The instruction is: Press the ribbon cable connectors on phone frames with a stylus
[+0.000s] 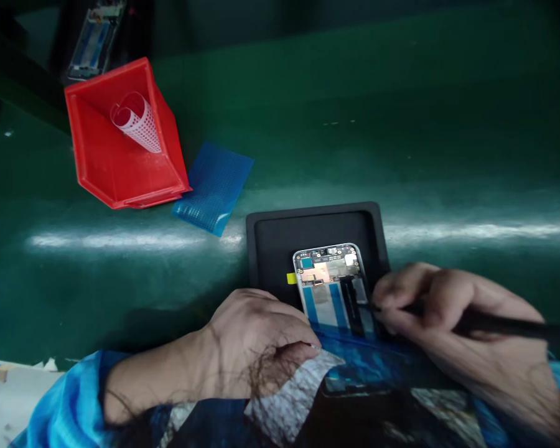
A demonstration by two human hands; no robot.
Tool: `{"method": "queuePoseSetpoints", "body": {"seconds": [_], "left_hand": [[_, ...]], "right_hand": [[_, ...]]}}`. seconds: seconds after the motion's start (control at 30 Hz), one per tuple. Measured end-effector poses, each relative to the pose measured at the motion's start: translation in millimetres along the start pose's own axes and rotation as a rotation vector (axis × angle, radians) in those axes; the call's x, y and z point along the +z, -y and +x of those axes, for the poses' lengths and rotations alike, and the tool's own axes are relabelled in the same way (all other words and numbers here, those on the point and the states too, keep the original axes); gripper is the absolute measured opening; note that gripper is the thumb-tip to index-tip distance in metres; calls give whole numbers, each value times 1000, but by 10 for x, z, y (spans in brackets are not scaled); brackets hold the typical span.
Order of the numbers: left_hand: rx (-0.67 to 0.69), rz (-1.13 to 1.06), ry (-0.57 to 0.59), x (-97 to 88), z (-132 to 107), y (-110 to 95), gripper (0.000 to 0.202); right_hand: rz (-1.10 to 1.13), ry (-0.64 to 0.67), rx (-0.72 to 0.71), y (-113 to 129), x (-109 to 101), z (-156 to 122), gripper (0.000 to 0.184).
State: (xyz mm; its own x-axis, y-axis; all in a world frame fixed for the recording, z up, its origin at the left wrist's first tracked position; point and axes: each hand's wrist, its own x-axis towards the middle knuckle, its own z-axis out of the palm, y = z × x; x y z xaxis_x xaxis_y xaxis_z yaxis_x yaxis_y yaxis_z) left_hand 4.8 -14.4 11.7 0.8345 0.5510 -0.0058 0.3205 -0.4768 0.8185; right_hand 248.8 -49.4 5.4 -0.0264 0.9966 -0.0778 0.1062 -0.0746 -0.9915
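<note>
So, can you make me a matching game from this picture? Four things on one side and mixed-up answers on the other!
Things
1. Open red plastic bin
2. Blue rectangular sheet
3. Black rectangular tray
4. The person's right hand

Places and states
A. Holding a slim black tool
B. Lying flat by the bin's corner
C. Has a pale pink rolled sheet inside
D. Under an opened, silver-edged phone

Right pairs: 1-C, 2-B, 3-D, 4-A
</note>
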Motion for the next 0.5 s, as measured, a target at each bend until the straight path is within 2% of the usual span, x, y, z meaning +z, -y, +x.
{"method": "queuePoseSetpoints", "body": {"seconds": [0.1,0.2,0.5], "left_hand": [[-72,-109,-8,5,-7,-2,9],[-80,-134,2,-12,10,-20,8],[-120,-144,-4,-18,26,-37,9]], "right_hand": [[-33,-85,5,-46,-89,73,27],[-75,-133,15,-49,-119,108,26],[-135,-212,23,9,-8,130,27]]}}
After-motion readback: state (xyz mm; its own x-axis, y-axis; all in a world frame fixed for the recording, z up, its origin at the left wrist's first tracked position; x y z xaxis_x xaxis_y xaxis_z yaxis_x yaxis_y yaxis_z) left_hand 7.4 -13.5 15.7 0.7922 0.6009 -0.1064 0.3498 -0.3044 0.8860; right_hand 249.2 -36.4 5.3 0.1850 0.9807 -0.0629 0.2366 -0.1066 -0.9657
